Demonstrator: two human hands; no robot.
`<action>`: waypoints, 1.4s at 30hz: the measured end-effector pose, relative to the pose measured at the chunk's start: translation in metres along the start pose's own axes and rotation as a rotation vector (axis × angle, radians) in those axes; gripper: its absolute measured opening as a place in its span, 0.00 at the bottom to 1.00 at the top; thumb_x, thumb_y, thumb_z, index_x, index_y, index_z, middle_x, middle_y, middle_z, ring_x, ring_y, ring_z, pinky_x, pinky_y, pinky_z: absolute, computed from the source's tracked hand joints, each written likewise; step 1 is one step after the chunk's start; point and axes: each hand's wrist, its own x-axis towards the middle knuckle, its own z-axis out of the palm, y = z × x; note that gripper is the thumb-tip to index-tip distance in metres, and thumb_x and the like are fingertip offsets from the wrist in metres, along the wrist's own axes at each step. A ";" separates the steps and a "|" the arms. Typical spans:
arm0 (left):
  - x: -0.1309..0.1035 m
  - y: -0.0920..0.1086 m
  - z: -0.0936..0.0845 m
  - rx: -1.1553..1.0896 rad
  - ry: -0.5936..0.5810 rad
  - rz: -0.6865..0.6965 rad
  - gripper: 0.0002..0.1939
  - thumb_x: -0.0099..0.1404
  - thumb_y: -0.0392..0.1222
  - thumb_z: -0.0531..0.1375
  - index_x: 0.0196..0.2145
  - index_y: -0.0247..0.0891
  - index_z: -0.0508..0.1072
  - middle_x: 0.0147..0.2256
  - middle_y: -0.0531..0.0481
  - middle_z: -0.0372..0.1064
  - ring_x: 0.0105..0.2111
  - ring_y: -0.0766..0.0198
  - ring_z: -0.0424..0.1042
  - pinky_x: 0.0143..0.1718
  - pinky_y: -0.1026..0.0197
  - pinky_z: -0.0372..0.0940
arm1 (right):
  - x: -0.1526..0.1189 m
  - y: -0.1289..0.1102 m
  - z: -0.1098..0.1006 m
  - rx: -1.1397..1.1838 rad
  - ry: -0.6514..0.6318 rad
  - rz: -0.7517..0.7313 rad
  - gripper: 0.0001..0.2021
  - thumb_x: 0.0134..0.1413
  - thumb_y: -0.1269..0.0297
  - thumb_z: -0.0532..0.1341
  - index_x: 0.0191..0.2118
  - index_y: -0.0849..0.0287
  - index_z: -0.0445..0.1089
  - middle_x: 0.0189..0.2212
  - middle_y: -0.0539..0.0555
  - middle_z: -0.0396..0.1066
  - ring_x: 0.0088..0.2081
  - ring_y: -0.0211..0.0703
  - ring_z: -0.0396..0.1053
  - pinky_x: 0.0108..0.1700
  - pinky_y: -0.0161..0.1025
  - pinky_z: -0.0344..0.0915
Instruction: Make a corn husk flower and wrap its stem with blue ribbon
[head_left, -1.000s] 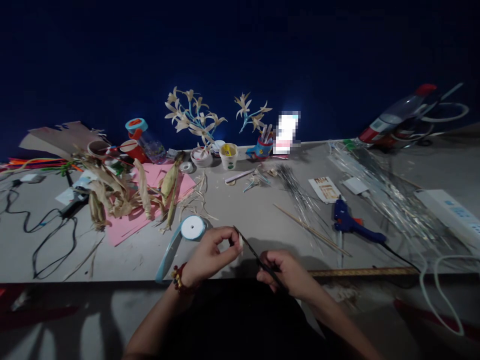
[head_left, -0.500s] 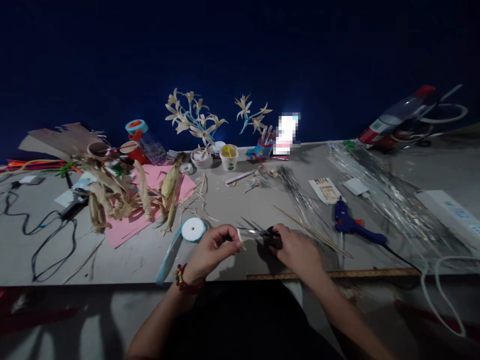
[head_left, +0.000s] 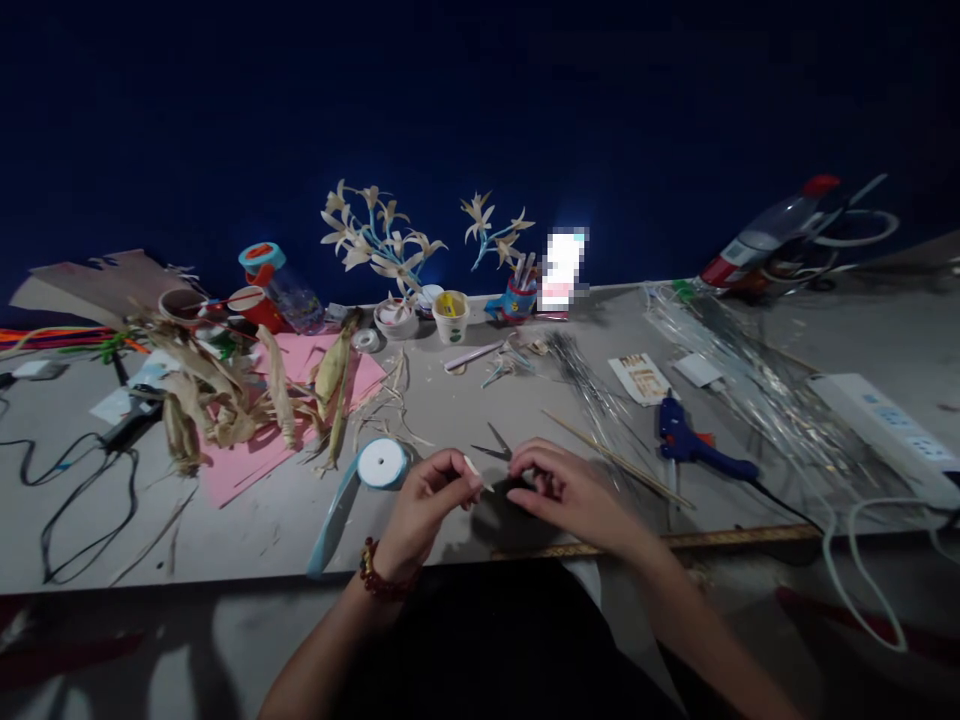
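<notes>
My left hand is closed in a pinch on a small pale strip that looks like cut corn husk. Just to its right, my right hand is curved with thumb and fingers apart, and nothing shows between them. Beyond its fingertips lie scissors with spread blades, their handles hidden behind the hand. Left of my left hand stands a roll of light blue ribbon, its loose end trailing to the table's front edge.
Dried corn husks lie on pink paper at left. Husk flowers stand at the back. To the right are thin sticks, wires, a blue glue gun and a power strip. A ruler follows the front edge.
My right hand has let go of the scissors, which now lie on the table. The pale strip stays in my left hand. The view has shifted slightly.
</notes>
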 end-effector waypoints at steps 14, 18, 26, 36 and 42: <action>-0.008 0.013 -0.004 0.822 0.086 0.751 0.13 0.66 0.30 0.60 0.46 0.43 0.75 0.40 0.45 0.76 0.42 0.57 0.73 0.48 0.51 0.66 | 0.007 -0.024 0.029 0.935 -0.113 0.264 0.20 0.55 0.44 0.65 0.32 0.58 0.65 0.25 0.47 0.69 0.19 0.28 0.57 0.20 0.28 0.48; -0.008 0.015 -0.001 0.827 0.082 0.770 0.11 0.66 0.29 0.59 0.41 0.43 0.77 0.33 0.49 0.78 0.37 0.58 0.75 0.51 0.47 0.65 | 0.003 -0.023 0.032 0.877 0.031 0.182 0.16 0.61 0.48 0.61 0.35 0.58 0.69 0.27 0.49 0.70 0.21 0.32 0.60 0.21 0.30 0.54; -0.010 0.016 0.014 0.741 0.079 0.639 0.04 0.66 0.33 0.61 0.35 0.40 0.75 0.31 0.48 0.76 0.35 0.59 0.74 0.47 0.52 0.66 | 0.002 -0.026 0.037 0.317 0.433 -0.188 0.03 0.63 0.65 0.61 0.38 0.55 0.72 0.34 0.54 0.75 0.34 0.42 0.71 0.37 0.39 0.68; -0.011 0.013 0.024 0.797 0.164 0.631 0.06 0.65 0.32 0.59 0.29 0.39 0.70 0.27 0.50 0.71 0.32 0.60 0.70 0.41 0.55 0.65 | 0.001 -0.036 0.039 0.163 0.506 -0.196 0.04 0.62 0.67 0.60 0.35 0.55 0.73 0.31 0.53 0.77 0.31 0.42 0.72 0.35 0.39 0.68; -0.009 0.005 0.022 0.949 0.248 0.755 0.06 0.62 0.31 0.60 0.30 0.41 0.70 0.27 0.51 0.70 0.32 0.59 0.69 0.45 0.51 0.65 | -0.002 -0.032 0.050 0.165 0.605 -0.196 0.05 0.61 0.68 0.61 0.34 0.55 0.73 0.30 0.53 0.78 0.32 0.43 0.74 0.36 0.39 0.69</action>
